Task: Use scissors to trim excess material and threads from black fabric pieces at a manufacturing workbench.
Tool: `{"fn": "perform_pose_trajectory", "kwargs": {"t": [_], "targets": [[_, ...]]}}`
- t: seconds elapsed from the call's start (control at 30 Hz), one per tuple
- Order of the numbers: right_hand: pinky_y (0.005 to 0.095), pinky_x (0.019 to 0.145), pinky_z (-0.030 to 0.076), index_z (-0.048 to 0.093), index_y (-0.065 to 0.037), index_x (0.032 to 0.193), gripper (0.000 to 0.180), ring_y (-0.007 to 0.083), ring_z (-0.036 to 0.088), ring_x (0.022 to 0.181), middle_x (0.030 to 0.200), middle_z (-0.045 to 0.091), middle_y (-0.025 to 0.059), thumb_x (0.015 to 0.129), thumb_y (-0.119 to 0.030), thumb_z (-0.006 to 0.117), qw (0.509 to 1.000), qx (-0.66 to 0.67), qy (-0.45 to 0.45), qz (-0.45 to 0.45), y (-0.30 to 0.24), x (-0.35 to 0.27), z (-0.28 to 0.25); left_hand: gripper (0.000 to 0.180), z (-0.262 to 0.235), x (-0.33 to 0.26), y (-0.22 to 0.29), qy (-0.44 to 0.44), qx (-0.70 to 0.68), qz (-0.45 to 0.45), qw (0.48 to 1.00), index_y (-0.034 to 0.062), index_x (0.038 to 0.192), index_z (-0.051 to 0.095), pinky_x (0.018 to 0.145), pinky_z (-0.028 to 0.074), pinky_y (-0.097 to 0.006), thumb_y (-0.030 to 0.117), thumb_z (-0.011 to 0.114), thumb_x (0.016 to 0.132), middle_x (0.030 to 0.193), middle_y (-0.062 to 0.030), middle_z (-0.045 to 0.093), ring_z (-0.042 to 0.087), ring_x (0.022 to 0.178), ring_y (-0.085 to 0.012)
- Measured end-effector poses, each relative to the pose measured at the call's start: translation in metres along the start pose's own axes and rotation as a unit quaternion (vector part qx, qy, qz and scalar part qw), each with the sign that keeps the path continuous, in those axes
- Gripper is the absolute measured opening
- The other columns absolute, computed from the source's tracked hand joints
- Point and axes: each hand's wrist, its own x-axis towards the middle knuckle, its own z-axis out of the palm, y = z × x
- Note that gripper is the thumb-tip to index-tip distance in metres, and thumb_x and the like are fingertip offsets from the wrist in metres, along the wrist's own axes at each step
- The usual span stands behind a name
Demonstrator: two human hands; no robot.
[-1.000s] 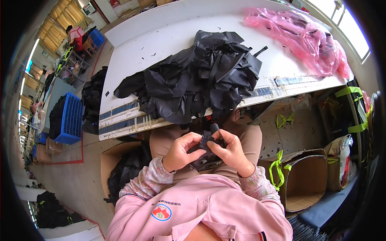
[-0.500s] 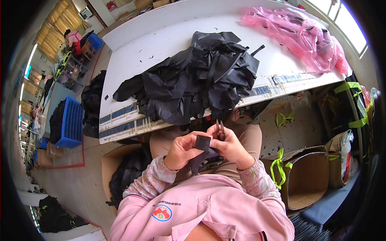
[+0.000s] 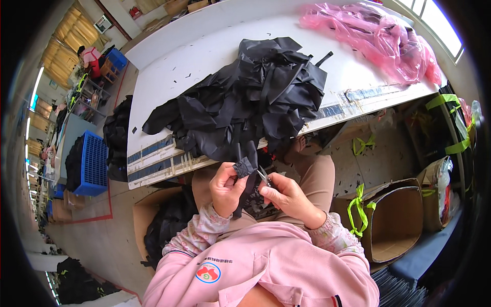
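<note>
My left hand (image 3: 226, 190) pinches a piece of black fabric (image 3: 244, 166) above my lap; part of it stands up past the fingers and more hangs below. Close on its right, my right hand (image 3: 291, 197) is closed around small thread snips (image 3: 264, 176), whose blades point up and left toward the fabric's edge. Whether the blades touch the fabric I cannot tell. Just beyond both hands, a big heap of black fabric pieces (image 3: 240, 97) covers the table's middle and droops over its front edge.
The white table (image 3: 158, 61) has worn tape along its front edge. A pink plastic bag (image 3: 378, 46) lies at its far right. Cardboard boxes (image 3: 394, 230) stand at my right, and one with black fabric (image 3: 169, 225) at my left. A blue crate (image 3: 93, 163) and a person (image 3: 92, 61) are farther left.
My left hand has turned the fabric, so a strip now sticks upward. My right hand has moved slightly right and down, and the snips now tilt left toward the fabric.
</note>
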Motion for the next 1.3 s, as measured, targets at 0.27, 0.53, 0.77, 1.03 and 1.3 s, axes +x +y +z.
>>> {"fn": "perform_pose_trajectory", "kwargs": {"t": [0.27,0.53,0.77,1.03,1.3], "targets": [[0.0228,0.047,0.038,0.055,-0.004,0.084,0.029,0.0041,0.046,0.054,0.062,0.051,-0.0026,0.090,-0.029,0.069,0.999,0.029,0.003,-0.034,0.008,0.006,0.011,0.015,0.005,-0.007,-0.008,0.004,-0.002,0.003,1.000,-0.0049,0.100,0.058,0.078,0.047,-0.022,-0.010,0.061,0.086,0.102,-0.0039,0.054,0.057,0.089,-0.0090],[0.0318,0.048,0.037,0.052,0.000,0.082,0.033,0.0164,0.037,0.051,0.058,0.044,0.0105,0.087,-0.026,0.072,0.971,-0.167,0.077,-0.152,0.006,0.006,0.011,0.015,0.007,-0.011,-0.010,-0.008,-0.002,0.010,1.000,-0.0046,0.098,0.059,0.078,0.048,-0.023,-0.010,0.062,0.085,0.103,-0.0057,0.054,0.057,0.088,-0.0107],[0.0271,0.044,0.035,0.050,-0.001,0.079,0.031,0.0069,0.042,0.050,0.054,0.046,0.0020,0.091,-0.025,0.068,0.966,-0.181,0.077,-0.168,0.012,0.006,0.008,0.015,0.008,-0.012,-0.010,-0.003,0.005,0.010,1.000,-0.0056,0.097,0.060,0.078,0.048,-0.023,-0.012,0.061,0.084,0.102,-0.0064,0.055,0.057,0.089,-0.0110],[0.0275,0.045,0.034,0.050,-0.001,0.080,0.031,0.0081,0.037,0.053,0.057,0.044,0.0031,0.089,-0.023,0.069,0.967,-0.171,0.087,-0.170,0.013,0.004,0.011,0.015,0.009,-0.014,-0.010,0.005,0.050,0.013,0.999,-0.0046,0.093,0.062,0.076,0.047,-0.024,-0.012,0.065,0.080,0.099,-0.0072,0.058,0.058,0.088,-0.0125],[0.0279,0.047,0.034,0.049,0.000,0.080,0.031,0.0093,0.034,0.056,0.059,0.041,0.0045,0.089,-0.022,0.070,0.960,-0.189,0.104,-0.179,0.014,0.003,0.012,0.016,0.010,-0.014,-0.010,0.010,0.083,0.037,0.996,-0.0030,0.092,0.064,0.075,0.047,-0.026,-0.009,0.068,0.077,0.096,-0.0088,0.061,0.059,0.086,-0.0156]]}}
